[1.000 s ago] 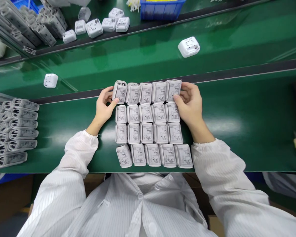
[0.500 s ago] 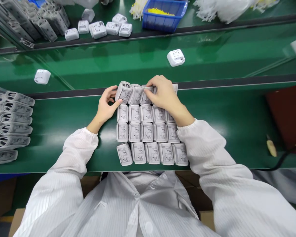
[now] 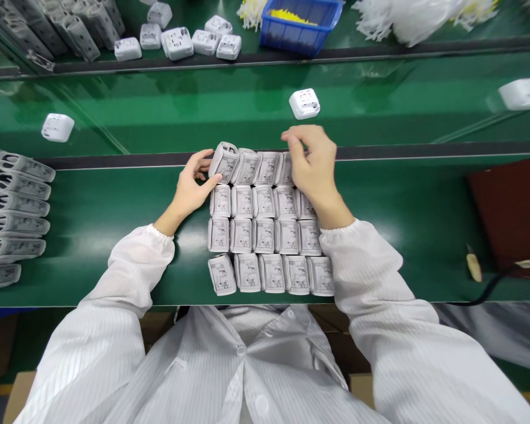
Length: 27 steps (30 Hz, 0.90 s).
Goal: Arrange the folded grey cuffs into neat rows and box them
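Folded paper leaflets [image 3: 264,236] with printed drawings stand packed in rows on the green bench in front of me. My left hand [image 3: 196,179] is at the left end of the back row, its thumb on the front of a tilted folded leaflet [image 3: 224,164] and its fingers at the side and behind. Above the right end of that row is my right hand [image 3: 314,162], fingers loosely bent, thumb apart, with nothing visible in it. It hides part of the back row. The leaflets in the back row lean; the front-left leaflet [image 3: 222,275] stands askew.
More folded leaflets [image 3: 17,203] are lined up at the left. White socket adapters [image 3: 304,103] sit spaced along the green belt [image 3: 181,112] behind the bench. On the shelf beyond are more adapters [image 3: 176,44] and a blue bin [image 3: 298,29]. A dark red board [image 3: 512,212] lies right.
My right hand has lifted off the back row and moved right, uncovering leaflets there. My left hand stays at the row's end. Adapters on the belt have shifted left.
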Each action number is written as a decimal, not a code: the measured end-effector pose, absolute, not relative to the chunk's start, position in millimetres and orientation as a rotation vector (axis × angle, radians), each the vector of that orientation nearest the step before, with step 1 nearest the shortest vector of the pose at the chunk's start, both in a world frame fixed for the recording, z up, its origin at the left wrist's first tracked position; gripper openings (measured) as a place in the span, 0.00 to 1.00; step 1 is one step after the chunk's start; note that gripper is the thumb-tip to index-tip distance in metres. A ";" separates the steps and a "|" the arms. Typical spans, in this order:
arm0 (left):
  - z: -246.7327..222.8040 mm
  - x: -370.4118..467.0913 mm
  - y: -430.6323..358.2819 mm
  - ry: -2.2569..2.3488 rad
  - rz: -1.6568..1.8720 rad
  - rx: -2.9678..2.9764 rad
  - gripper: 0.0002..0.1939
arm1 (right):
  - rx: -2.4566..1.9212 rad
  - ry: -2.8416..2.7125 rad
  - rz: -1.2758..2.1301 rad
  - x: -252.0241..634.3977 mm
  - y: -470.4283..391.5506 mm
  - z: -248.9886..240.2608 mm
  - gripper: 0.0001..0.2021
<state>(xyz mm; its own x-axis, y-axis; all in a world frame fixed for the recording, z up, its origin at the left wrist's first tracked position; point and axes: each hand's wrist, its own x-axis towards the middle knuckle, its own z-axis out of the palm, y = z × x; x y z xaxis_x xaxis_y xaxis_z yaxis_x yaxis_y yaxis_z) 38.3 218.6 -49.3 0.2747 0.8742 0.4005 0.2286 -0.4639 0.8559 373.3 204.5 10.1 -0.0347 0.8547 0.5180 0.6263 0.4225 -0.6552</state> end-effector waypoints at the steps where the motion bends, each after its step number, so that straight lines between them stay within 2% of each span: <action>1: -49.0 38.5 218.5 0.995 1.207 1.864 0.40 | -1.286 -1.724 0.281 380.9 201.0 8.6 0.20; 5: -47.5 39.3 217.6 1.000 1.215 1.860 0.40 | -1.352 -1.631 0.259 417.3 183.6 -18.3 0.19; 11: -48.3 38.8 217.5 0.997 1.217 1.836 0.38 | -1.404 -1.418 0.584 446.0 166.2 -71.9 0.32; 19: -52.0 28.3 226.3 0.947 1.198 1.742 0.37 | -1.292 -1.481 0.752 444.5 163.0 -63.0 0.42; 27: -51.3 24.7 228.1 0.961 1.236 1.715 0.37 | -1.244 -1.493 0.739 449.7 165.4 -70.1 0.39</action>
